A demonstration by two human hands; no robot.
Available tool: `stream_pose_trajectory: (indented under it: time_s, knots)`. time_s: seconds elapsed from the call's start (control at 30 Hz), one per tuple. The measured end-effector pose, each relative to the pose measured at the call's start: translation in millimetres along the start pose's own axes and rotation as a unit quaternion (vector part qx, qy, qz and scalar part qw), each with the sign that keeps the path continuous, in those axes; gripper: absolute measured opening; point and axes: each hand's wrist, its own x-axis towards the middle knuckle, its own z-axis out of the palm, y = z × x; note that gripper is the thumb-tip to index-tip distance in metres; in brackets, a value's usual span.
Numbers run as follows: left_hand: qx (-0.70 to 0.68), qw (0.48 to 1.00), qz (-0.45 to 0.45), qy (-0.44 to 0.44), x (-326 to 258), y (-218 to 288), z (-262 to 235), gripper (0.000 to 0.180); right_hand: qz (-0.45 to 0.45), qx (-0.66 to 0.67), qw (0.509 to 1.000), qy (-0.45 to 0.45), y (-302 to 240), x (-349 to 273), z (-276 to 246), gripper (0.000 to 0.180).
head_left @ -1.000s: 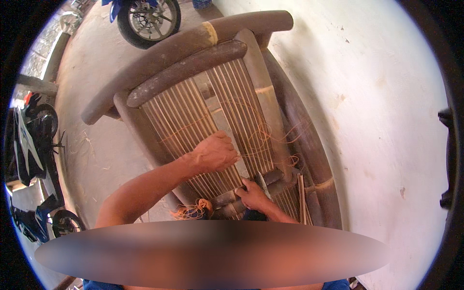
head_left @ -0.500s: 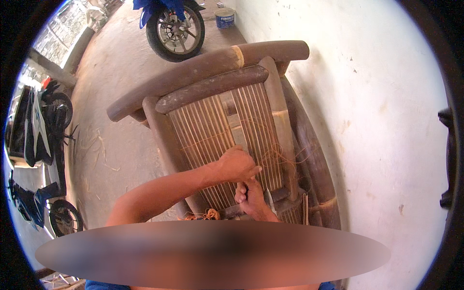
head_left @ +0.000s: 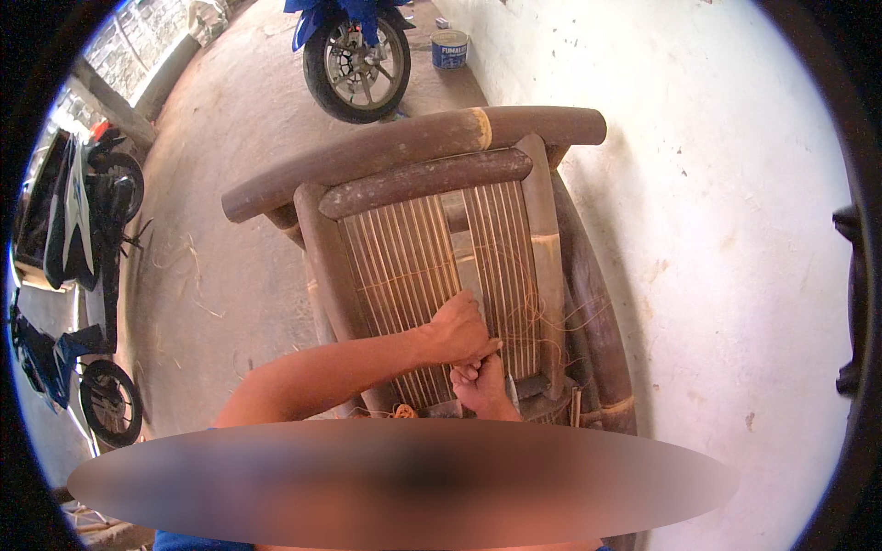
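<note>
A brown bamboo chair (head_left: 367,151) has a back of thin pale slats (head_left: 400,253) with a gap between two groups of them. Over the lower end of this gap my left hand (head_left: 462,331) is closed, its thumb side pointing right. My right hand (head_left: 485,387) is closed just below, its curled fingers close against the left hand. Whatever the two hands grip is hidden by the fingers. Thin orange-brown cord (head_left: 528,312) runs across the slats and loops loosely on the right. A narrow grey blade-like piece (head_left: 512,390) shows beside my right wrist.
A small coil of orange cord (head_left: 404,411) lies near my left forearm. A white wall (head_left: 717,275) stands close on the right. Ahead are a motorcycle wheel (head_left: 356,69) and a blue-and-white bucket (head_left: 449,50). Another motorcycle (head_left: 110,248) is parked at the left.
The view has shifted, so the chair appears lower and slightly to the right. My right hand has turned, with its fingers curled against the left hand.
</note>
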Motion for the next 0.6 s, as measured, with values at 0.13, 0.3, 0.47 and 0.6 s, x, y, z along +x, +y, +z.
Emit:
stream_pose_trajectory:
  time_s: [0.13, 0.3, 0.47, 0.6]
  knots:
    - [0.026, 0.999, 0.016, 0.015, -2.6, -0.6, 5.1, 0.047, 0.026, 0.035, 0.999, -0.015, -2.5, -3.2, 0.2, 0.034]
    - [0.010, 0.999, 0.016, 0.028, -2.5, -1.0, 6.6, 0.048, 0.015, 0.016, 0.998, 0.051, -2.5, -0.9, -1.0, 0.033]
    - [-0.014, 0.999, 0.040, 0.017, -2.7, -10.2, 17.4, 0.037, -0.050, -0.612, 0.782, 0.108, -10.3, -14.2, -11.5, 0.033]
    - [-0.043, 0.989, 0.077, 0.121, -8.1, -21.9, 24.5, 0.028, -0.264, -0.911, 0.295, 0.115, -20.1, -55.6, -0.2, 0.032]
